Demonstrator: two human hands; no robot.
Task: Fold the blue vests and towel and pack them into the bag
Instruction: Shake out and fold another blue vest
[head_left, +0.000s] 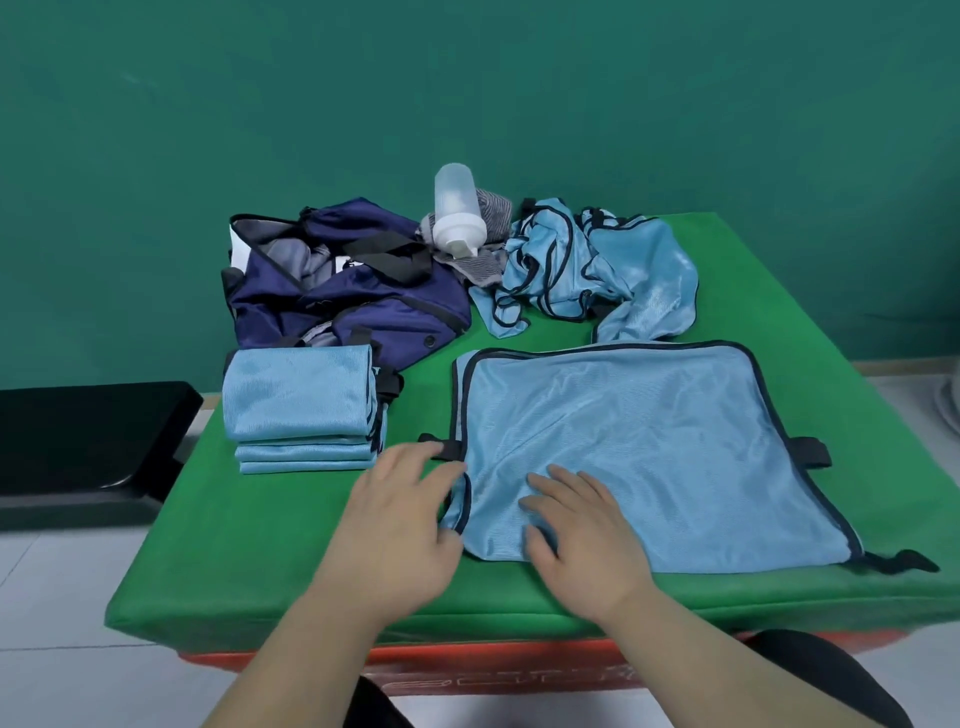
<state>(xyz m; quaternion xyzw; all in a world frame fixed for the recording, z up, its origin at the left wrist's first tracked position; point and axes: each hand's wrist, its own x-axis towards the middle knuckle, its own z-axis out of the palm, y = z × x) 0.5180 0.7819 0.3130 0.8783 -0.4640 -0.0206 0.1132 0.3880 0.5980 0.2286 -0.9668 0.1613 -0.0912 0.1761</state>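
Left hand (400, 525) at blue vest (649, 441) edge, right hand (582, 535) flat atop, fingers loose; box (519, 670) lettering blurred.

Left hand (395, 525), right hand (582, 540): bare. Forearms (291, 649) bare, uncovered down to frame edge. Black fabric garment (831, 675) over legs, bottom of view.

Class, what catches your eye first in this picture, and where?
A light blue mesh vest lies flat at the front right of the green table, left hand and right hand at its near left corner. A stack of folded blue vests sits to its left, the navy fabric bag behind.
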